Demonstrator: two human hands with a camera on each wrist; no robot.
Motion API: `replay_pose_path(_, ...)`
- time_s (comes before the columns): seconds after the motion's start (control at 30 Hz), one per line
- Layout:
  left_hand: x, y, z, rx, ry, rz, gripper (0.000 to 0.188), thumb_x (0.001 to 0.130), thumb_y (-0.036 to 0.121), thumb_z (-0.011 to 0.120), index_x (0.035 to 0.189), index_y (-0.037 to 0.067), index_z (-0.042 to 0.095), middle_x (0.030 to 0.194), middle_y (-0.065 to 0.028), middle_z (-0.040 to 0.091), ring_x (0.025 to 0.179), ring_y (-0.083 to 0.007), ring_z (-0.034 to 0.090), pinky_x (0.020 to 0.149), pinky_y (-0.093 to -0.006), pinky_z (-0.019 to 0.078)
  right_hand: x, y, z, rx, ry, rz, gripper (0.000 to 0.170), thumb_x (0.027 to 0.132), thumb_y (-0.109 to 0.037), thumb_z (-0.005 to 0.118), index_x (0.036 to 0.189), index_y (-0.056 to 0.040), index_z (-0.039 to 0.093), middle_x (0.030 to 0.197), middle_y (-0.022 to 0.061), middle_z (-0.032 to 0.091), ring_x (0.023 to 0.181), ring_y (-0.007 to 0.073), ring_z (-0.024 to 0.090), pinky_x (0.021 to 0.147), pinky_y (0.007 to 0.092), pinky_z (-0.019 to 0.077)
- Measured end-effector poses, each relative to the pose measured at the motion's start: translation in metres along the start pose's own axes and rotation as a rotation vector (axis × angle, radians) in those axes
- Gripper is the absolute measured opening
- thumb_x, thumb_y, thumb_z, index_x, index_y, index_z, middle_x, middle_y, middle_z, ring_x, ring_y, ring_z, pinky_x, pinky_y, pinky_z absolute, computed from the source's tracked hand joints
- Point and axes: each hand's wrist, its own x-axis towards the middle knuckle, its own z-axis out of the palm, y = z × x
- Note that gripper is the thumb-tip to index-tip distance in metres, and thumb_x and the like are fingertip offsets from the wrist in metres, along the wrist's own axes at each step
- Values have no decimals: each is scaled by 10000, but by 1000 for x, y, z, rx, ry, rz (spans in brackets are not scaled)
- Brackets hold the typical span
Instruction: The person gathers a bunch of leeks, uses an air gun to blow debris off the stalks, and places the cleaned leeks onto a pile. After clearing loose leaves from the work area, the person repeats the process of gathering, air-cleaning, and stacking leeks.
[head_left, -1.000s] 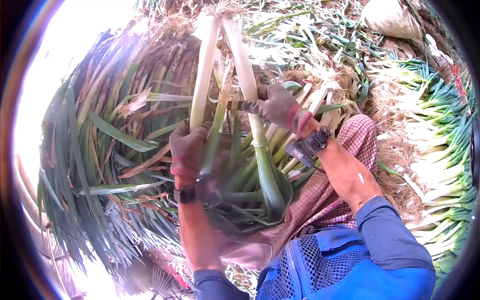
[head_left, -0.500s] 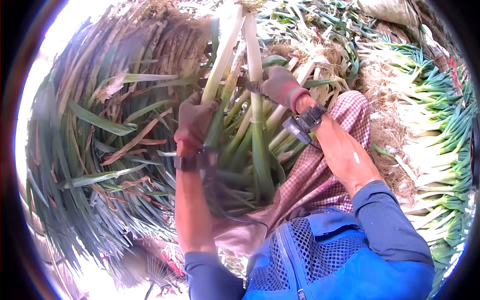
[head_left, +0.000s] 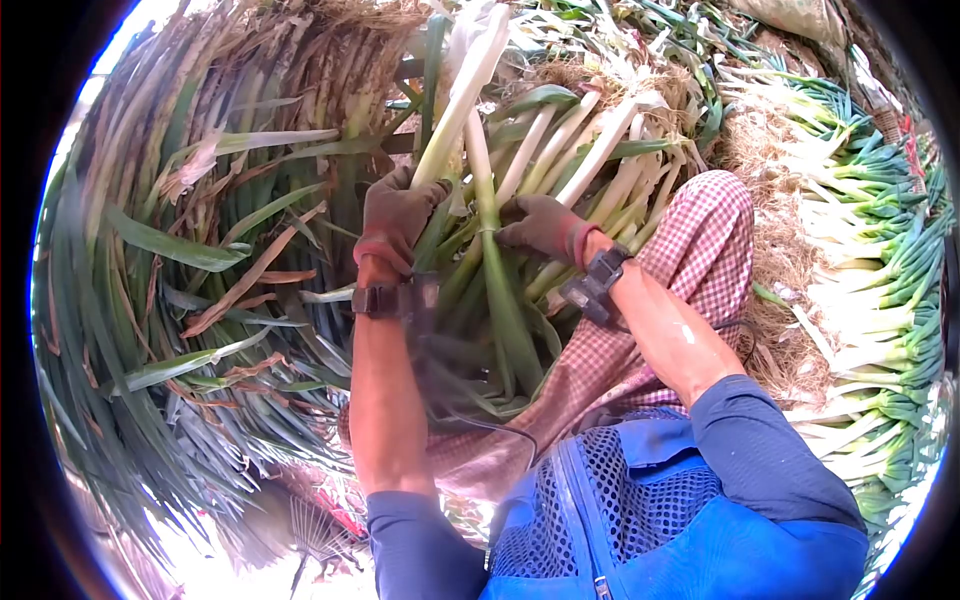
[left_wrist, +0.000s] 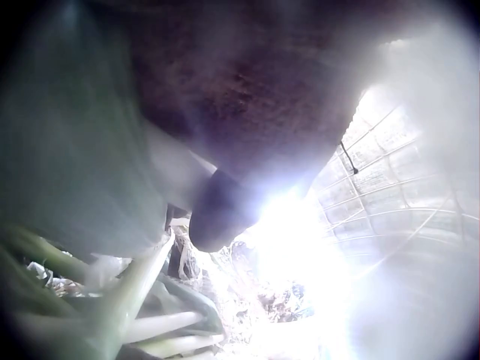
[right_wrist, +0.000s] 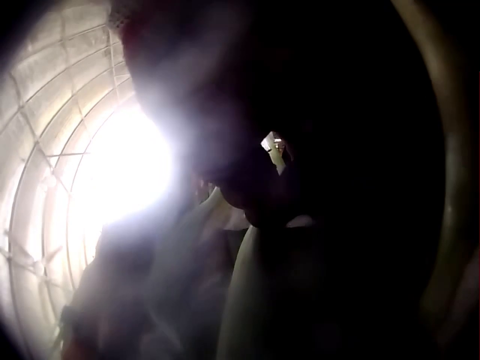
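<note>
In the head view my gloved left hand [head_left: 395, 215] grips a thick green onion [head_left: 462, 100] by its stem, the white part slanting up and away. A second green onion [head_left: 482, 165] runs beside it, its green leaves [head_left: 510, 320] hanging towards the lap. My gloved right hand [head_left: 548, 228] has its curled fingers at this second stem, around where white turns green. The left wrist view shows the dark glove [left_wrist: 247, 97] close up beside broad green leaves [left_wrist: 67, 150]. In the right wrist view a pale stem [right_wrist: 240, 277] shows below the shadowed hand.
A big heap of untrimmed green onions [head_left: 150, 270] lies on the left. More loose stalks [head_left: 600, 150] with roots lie just beyond the right hand. Along the right side runs a row of clean green onions [head_left: 860, 300]. A checked trouser knee [head_left: 710, 215] rises beside the right forearm.
The right hand has slid down the second stem towards its green part, and that stem's top has dropped lower. The left hand keeps its grip. The view has shifted slightly.
</note>
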Motion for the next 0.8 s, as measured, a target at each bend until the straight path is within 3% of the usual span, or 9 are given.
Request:
replay_pose_path(0.1,3,-2,-3,-12,-8,-20,361,905,108,829,1237,-19,763,1044,-77,792,818,-121,685,764,-274,553,2,-5,0,-62,-33,24,397,912,-231,838,1209,24,770,1004,90,782,860,167,727,753,344,604)
replay_pose_path(0.2,4,-3,-6,1,2,-24,342,909,108,826,1221,-17,766,1040,-75,791,818,-126,687,769,-272,551,11,-6,1,-98,-37,15,494,883,-385,857,1146,29,795,964,111,783,844,203,736,767,376,592)
replay_pose_path(0.27,1,0,-9,21,10,-24,331,912,111,823,1212,-17,767,1036,-72,791,823,-128,689,776,-270,550,26,-12,6,-603,8,17,588,831,-507,850,1076,26,813,948,138,783,820,248,743,772,398,581)
replay_pose_path(0.4,7,-2,-23,-38,109,-2,274,940,92,790,1195,-8,773,1026,-52,787,861,-114,684,801,-267,542,28,-17,7,-464,52,65,605,788,-523,843,1016,37,815,949,171,785,809,288,748,774,402,579)
replay_pose_path(0.47,20,-14,-41,-56,170,12,258,949,79,776,1194,-4,774,1026,-44,785,873,-109,682,810,-266,539,23,-17,6,-295,61,-53,505,773,-433,847,965,33,823,940,169,790,798,292,750,762,398,583)
replay_pose_path(0.53,28,-13,-55,-72,201,88,254,964,47,747,1212,-2,770,1038,-37,785,877,-104,681,812,-268,539,6,-30,10,-224,81,-98,477,768,-378,853,1028,20,815,953,157,788,834,285,755,797,393,587)
replay_pose_path(0.6,18,4,-57,-54,229,38,268,973,45,732,1234,-10,762,1060,-35,783,925,-117,698,863,-265,539,-18,-55,16,-255,138,-189,464,793,-331,862,1066,32,769,915,120,780,830,206,738,791,345,574)
replay_pose_path(0.73,14,19,-60,-130,127,51,310,994,87,726,1287,-15,738,1113,-45,777,1021,-123,697,949,-256,514,-40,-95,38,-512,169,-165,567,760,-430,849,1112,7,764,946,176,784,888,331,766,868,418,582)
replay_pose_path(0.8,6,21,-56,-264,53,124,257,991,191,798,1187,31,753,926,1,737,777,-74,622,702,-246,496,-41,-99,46,-564,192,-160,595,757,-477,826,1120,-10,762,952,194,781,918,369,766,885,438,582)
